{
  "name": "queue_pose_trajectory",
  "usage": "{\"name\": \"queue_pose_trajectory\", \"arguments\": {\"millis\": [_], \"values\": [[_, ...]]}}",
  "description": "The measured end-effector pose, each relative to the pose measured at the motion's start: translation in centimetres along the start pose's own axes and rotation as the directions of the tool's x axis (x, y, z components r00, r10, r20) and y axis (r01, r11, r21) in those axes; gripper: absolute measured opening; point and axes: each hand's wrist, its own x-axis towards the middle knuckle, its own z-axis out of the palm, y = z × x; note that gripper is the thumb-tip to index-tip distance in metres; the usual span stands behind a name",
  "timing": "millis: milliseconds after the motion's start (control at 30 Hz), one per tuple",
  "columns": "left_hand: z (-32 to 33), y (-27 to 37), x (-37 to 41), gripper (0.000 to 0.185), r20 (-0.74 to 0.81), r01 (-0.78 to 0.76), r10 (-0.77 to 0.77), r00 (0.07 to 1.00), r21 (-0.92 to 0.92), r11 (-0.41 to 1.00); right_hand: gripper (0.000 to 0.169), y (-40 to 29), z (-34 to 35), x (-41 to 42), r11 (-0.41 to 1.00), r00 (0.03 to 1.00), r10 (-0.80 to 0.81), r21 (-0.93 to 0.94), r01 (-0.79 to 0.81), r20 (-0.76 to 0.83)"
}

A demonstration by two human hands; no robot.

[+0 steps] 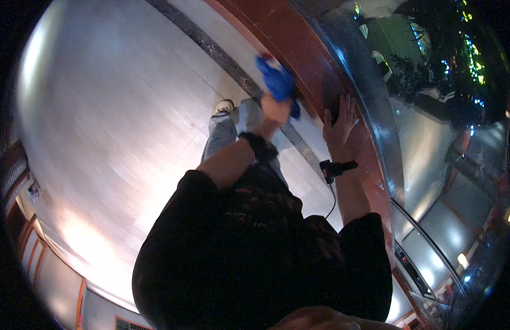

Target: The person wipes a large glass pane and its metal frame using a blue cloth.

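My left hand [275, 108], blurred, grips a bright blue cloth [277, 80] that hangs by the lower edge of a reddish-brown ledge [275, 31]. Whether the cloth touches the ledge cannot be told through the blur. Around my left wrist sits a black band [259, 147]. Flat on the ledge, close to the window glass, rests my right hand [341, 123], its fingers spread and nothing held. A black device [337, 169] with a thin cable is strapped to my right wrist.
The ledge curves along a large glass pane [420, 123] showing reflections and small coloured lights. Below me is a pale tiled floor [127, 103] crossed by a dark stripe [197, 37]. My shoe [225, 106] stands near that stripe. Panelled walls [56, 288] line the lower left.
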Motion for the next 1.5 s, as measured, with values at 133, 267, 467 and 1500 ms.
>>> {"name": "queue_pose_trajectory", "arguments": {"millis": [133,267,467,1500], "values": [[3.1,-1.0,-8.1,0.032,0.31,0.231,-0.273,0.911,0.166,0.959,0.062,0.3,0.9,0.4,0.986,0.999,-0.014,0.164,0.02,-0.034],[3.3,-3.1,-4.9,0.03,0.008,0.0,-0.002,1.0,0.25,0.968,0.057,0.0,0.4,1.0,0.931,0.999,0.005,0.366,0.015,-0.054],[1.0,1.0,3.9,0.029,-0.148,0.09,-0.065,0.987,0.172,0.981,0.045,-1.0,-3.3,-0.1,0.707,0.998,0.037,0.707,0.016,-0.059],[5.4,8.9,-1.0,0.051,0.996,-0.691,-0.062,0.064,0.089,0.717,0.082,-5.8,-6.0,-21.7,-0.577,0.501,0.777,0.75,0.324,0.381]]}}
